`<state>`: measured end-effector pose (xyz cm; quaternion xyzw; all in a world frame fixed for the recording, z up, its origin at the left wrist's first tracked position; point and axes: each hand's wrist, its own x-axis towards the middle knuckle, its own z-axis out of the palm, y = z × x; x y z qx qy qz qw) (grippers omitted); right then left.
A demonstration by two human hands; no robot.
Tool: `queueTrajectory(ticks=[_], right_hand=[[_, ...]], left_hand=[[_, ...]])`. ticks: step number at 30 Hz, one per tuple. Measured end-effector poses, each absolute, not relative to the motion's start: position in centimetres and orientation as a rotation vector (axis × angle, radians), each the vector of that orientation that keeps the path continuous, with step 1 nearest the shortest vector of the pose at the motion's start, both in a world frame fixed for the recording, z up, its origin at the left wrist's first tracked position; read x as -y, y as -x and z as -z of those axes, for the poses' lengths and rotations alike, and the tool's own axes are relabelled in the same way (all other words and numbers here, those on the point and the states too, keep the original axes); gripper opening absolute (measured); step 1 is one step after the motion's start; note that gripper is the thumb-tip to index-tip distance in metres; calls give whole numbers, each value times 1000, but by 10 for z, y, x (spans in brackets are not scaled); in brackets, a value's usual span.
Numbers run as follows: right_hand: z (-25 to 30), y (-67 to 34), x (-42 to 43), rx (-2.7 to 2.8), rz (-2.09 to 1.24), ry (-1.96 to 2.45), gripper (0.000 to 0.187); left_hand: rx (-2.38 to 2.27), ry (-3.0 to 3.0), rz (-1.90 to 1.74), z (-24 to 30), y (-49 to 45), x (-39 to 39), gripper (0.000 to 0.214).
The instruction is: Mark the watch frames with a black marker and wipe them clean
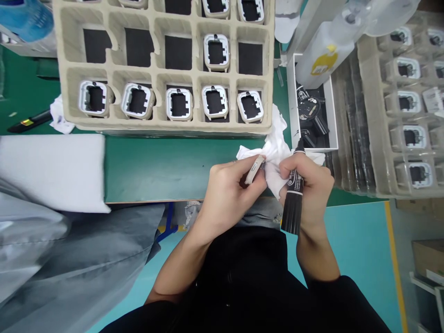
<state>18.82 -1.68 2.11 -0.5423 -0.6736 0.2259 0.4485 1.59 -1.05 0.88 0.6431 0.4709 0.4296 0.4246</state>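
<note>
My left hand [224, 196] is closed around a small beige watch case [255, 169], tilted on edge between thumb and fingers. In my right hand [314, 185] is a black marker pen [293, 206], its narrow tip end up toward the white box. A crumpled white tissue [276, 145] lies between the two hands, and my right fingers press part of it close to the watch case. Just beyond stands a beige molded tray [166, 126], where several similar watch cases [179, 104] sit in compartments.
A white box [331, 125] with small black parts and a pump bottle [322, 55] stands at the right. Farther right are clear stacked trays [378, 175] of cases. At the left lie a white cloth [52, 171] and a black pen [29, 122]; a person's grey sleeve [83, 249] is near.
</note>
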Motion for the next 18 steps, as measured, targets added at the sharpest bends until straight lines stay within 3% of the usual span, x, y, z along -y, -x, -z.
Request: queueTrajectory(ticks=[18], right_hand=[[-17, -190, 19, 1683, -543, 1317, 18]], left_hand=[[-1161, -1566, -1018, -11, -14, 11, 23]])
